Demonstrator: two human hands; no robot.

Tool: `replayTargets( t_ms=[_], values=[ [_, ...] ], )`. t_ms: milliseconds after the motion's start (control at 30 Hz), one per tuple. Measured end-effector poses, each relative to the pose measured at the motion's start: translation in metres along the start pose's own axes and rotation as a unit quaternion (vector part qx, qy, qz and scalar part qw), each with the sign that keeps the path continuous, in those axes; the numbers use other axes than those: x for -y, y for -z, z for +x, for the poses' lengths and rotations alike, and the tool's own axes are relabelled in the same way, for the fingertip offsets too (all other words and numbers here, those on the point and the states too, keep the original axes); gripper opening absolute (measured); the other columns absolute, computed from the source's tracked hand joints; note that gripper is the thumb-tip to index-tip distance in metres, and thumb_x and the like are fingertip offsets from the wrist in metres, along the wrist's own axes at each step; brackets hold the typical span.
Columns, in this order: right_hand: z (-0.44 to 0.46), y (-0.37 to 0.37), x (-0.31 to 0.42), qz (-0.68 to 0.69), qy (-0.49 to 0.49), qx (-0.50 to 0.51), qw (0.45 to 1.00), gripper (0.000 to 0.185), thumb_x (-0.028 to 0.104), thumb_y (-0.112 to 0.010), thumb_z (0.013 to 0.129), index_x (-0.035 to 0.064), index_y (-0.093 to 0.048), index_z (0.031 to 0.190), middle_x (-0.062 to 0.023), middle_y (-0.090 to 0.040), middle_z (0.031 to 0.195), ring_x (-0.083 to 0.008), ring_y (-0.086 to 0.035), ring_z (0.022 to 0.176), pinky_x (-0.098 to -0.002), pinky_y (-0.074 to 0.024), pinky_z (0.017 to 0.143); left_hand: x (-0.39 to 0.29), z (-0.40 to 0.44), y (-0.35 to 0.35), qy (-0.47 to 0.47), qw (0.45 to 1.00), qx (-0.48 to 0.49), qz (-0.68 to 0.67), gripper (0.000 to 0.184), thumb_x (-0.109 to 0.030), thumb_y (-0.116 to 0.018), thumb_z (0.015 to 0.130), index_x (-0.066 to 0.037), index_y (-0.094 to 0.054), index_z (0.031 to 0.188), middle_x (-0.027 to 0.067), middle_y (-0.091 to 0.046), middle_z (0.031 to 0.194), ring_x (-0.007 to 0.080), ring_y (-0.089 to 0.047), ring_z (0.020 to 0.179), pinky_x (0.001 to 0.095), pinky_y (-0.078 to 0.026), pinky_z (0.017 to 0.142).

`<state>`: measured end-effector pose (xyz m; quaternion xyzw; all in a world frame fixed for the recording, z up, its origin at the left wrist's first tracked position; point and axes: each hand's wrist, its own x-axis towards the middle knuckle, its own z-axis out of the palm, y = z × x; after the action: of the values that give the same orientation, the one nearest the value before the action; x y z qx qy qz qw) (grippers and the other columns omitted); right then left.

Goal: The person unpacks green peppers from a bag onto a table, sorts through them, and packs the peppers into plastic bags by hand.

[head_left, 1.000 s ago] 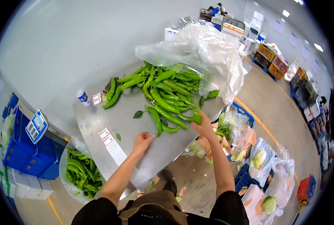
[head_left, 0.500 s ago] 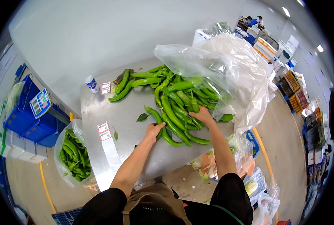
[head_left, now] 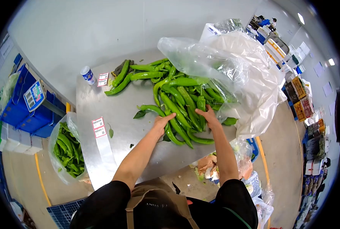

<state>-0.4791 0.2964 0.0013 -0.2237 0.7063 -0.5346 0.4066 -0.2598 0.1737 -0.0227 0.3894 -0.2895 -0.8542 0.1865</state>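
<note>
A heap of long green peppers [head_left: 174, 101] lies on the metal table [head_left: 135, 129], its right side partly under a clear plastic bag [head_left: 200, 57]. At the heap's near left edge, my left hand [head_left: 162, 124] is closed around green peppers, the thumb on top and the other fingers mostly hidden below. My right hand [head_left: 210, 117] grips peppers at the near right, thumb and forefinger on either side of an upright-lying one. Two peppers [head_left: 120, 80] lie apart at the back left beside a dark cloth-like item [head_left: 118, 68].
A bag of green peppers [head_left: 68, 149] stands left of the table. On the tabletop are a blue-and-white can [head_left: 88, 75], printed labels [head_left: 99, 127] and loose leaves [head_left: 140, 114]. Blue crates [head_left: 19, 101] stand at left; bagged vegetables [head_left: 254, 183] sit below right.
My left hand has shifted inward, its thumb now reaching over the heap. The peppers between my hands are drawn closer together, and one by my right hand now lies lengthwise. The view has shifted slightly.
</note>
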Motion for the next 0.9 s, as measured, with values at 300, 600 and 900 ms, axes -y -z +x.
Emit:
replayTargets(
  t_ms=[300,600,900],
  values=[
    [-0.015,-0.038,0.01,0.157,-0.026,-0.021,0.987,0.093,0.019,-0.084,0.066,-0.0025,-0.025,0.135,-0.0158,-0.047,0.125,-0.0269,-0.052,0.11,-0.0382,-0.0458,0.091,-0.014,0.006,-0.008,-0.055,0.994,0.073,-0.068,0.048,-0.012,-0.074,0.077,-0.004,-0.053,0.119,0.0117,-0.061,0.112,0.0264,-0.06,0.102,0.0422,-0.05,0.089],
    [-0.013,-0.096,0.035,0.101,0.005,0.088,0.991,0.05,0.005,-0.075,0.072,0.0004,-0.053,0.117,-0.0097,-0.061,0.108,-0.0218,-0.059,0.098,-0.0345,-0.0485,0.083,-0.023,0.003,0.011,-0.028,0.994,0.08,-0.075,0.047,-0.016,-0.073,0.078,-0.003,-0.053,0.119,0.0123,-0.061,0.11,0.0269,-0.06,0.1,0.043,-0.049,0.09],
    [-0.058,-0.12,0.069,0.168,-0.069,0.079,0.98,0.041,-0.001,-0.071,0.073,-0.0033,-0.055,0.111,-0.0138,-0.063,0.102,-0.0249,-0.062,0.09,-0.0369,-0.0524,0.076,-0.041,-0.041,0.011,-0.025,0.992,0.092,-0.082,0.042,-0.015,-0.072,0.078,-0.001,-0.056,0.113,0.0129,-0.063,0.106,0.0258,-0.063,0.093,0.042,-0.052,0.085]
  ],
)
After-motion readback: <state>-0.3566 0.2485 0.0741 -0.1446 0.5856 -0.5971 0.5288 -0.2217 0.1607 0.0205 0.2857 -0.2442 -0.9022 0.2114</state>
